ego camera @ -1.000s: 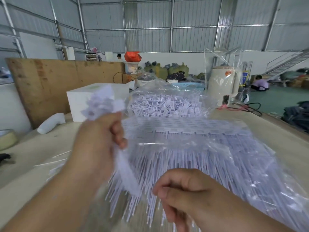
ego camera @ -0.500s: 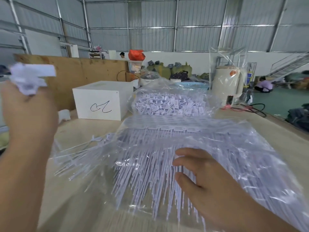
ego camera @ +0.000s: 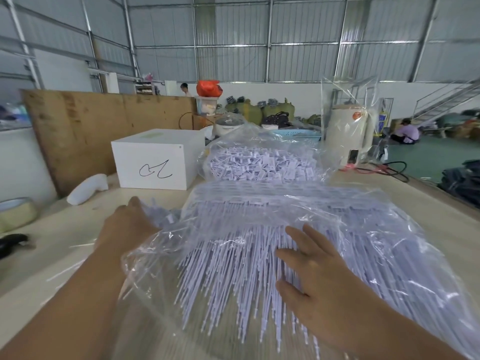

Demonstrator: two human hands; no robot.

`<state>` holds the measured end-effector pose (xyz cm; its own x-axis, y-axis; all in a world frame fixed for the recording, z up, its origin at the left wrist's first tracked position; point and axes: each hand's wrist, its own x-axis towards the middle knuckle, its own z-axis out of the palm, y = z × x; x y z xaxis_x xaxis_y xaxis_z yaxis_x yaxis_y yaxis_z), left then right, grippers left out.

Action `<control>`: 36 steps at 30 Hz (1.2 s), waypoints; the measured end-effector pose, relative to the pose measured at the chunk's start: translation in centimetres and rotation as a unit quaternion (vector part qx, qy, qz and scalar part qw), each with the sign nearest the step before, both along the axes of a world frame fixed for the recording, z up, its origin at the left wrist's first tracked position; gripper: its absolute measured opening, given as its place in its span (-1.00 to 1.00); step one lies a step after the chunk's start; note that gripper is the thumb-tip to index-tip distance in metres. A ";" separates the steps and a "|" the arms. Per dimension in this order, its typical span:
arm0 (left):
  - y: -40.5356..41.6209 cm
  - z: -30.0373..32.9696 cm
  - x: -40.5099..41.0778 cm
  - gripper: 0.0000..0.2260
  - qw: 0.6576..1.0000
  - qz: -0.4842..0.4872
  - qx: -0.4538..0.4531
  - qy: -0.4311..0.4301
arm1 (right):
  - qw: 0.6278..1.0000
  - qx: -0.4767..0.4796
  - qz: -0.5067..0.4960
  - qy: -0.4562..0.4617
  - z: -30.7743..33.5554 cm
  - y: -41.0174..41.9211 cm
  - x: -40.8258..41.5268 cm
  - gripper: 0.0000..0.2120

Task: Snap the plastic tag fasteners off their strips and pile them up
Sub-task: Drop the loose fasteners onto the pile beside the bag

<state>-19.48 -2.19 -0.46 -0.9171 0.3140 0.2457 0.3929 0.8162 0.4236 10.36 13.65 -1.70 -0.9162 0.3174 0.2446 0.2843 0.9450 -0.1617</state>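
While your right hand [ego camera: 319, 271] lies flat, holding nothing, on the bagged strips [ego camera: 233, 258], their tails point toward you, left hand [ego camera: 130, 224] beside.

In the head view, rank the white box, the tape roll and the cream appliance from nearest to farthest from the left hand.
From the left hand:
1. White box, just beyond it on the table.
2. Tape roll, off to the left at the table edge.
3. Cream appliance, far across to the right, behind the bags.
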 end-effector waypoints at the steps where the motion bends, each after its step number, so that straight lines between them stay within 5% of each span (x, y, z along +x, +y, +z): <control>1: 0.0 0.0 -0.4 -0.60 1.000 -0.004 0.001 -0.005 | 1.000 0.003 0.008 0.005 0.0 0.1 0.0 -0.53; 6: -0.3 -0.3 -1.9 -0.57 0.997 -0.035 -0.068 -0.033 | 0.998 -0.017 0.060 0.020 0.2 -0.4 0.0 -0.66; 10: -0.3 1.9 1.8 -0.62 0.982 -0.066 0.166 0.056 | 0.998 -0.013 0.063 0.010 0.5 -0.4 -0.4 -0.57; 13: 0.5 4.7 8.1 -0.92 0.901 -0.170 0.358 0.177 | 0.998 -0.005 0.062 0.013 1.0 -0.4 -1.3 -0.57; 15: 0.9 5.8 12.0 -0.94 0.860 -0.276 0.397 0.162 | 0.998 -0.012 0.053 0.013 1.4 -0.1 -2.1 -0.57; 18: 1.8 4.8 15.4 -0.93 0.858 -0.425 0.270 0.104 | 0.999 -0.019 0.035 -0.017 2.4 0.7 -4.1 -0.72; 21: 3.4 2.5 15.9 -0.97 0.867 -0.475 0.119 0.093 | 0.999 0.018 0.005 -0.051 3.4 1.7 -6.4 -0.90; 27: 4.5 0.5 11.8 -0.83 0.918 -0.353 0.045 0.172 | 0.992 0.098 -0.070 -0.048 3.3 3.2 -9.2 -0.49; 30: 4.5 -0.6 10.3 -0.69 0.953 -0.251 -0.069 0.154 | 0.989 0.096 -0.084 -0.078 3.5 3.1 -10.1 -0.50; 36: 4.6 -0.8 10.1 -0.58 0.967 -0.197 -0.046 0.153 | 0.987 0.106 -0.113 0.042 4.6 2.0 -9.7 -0.52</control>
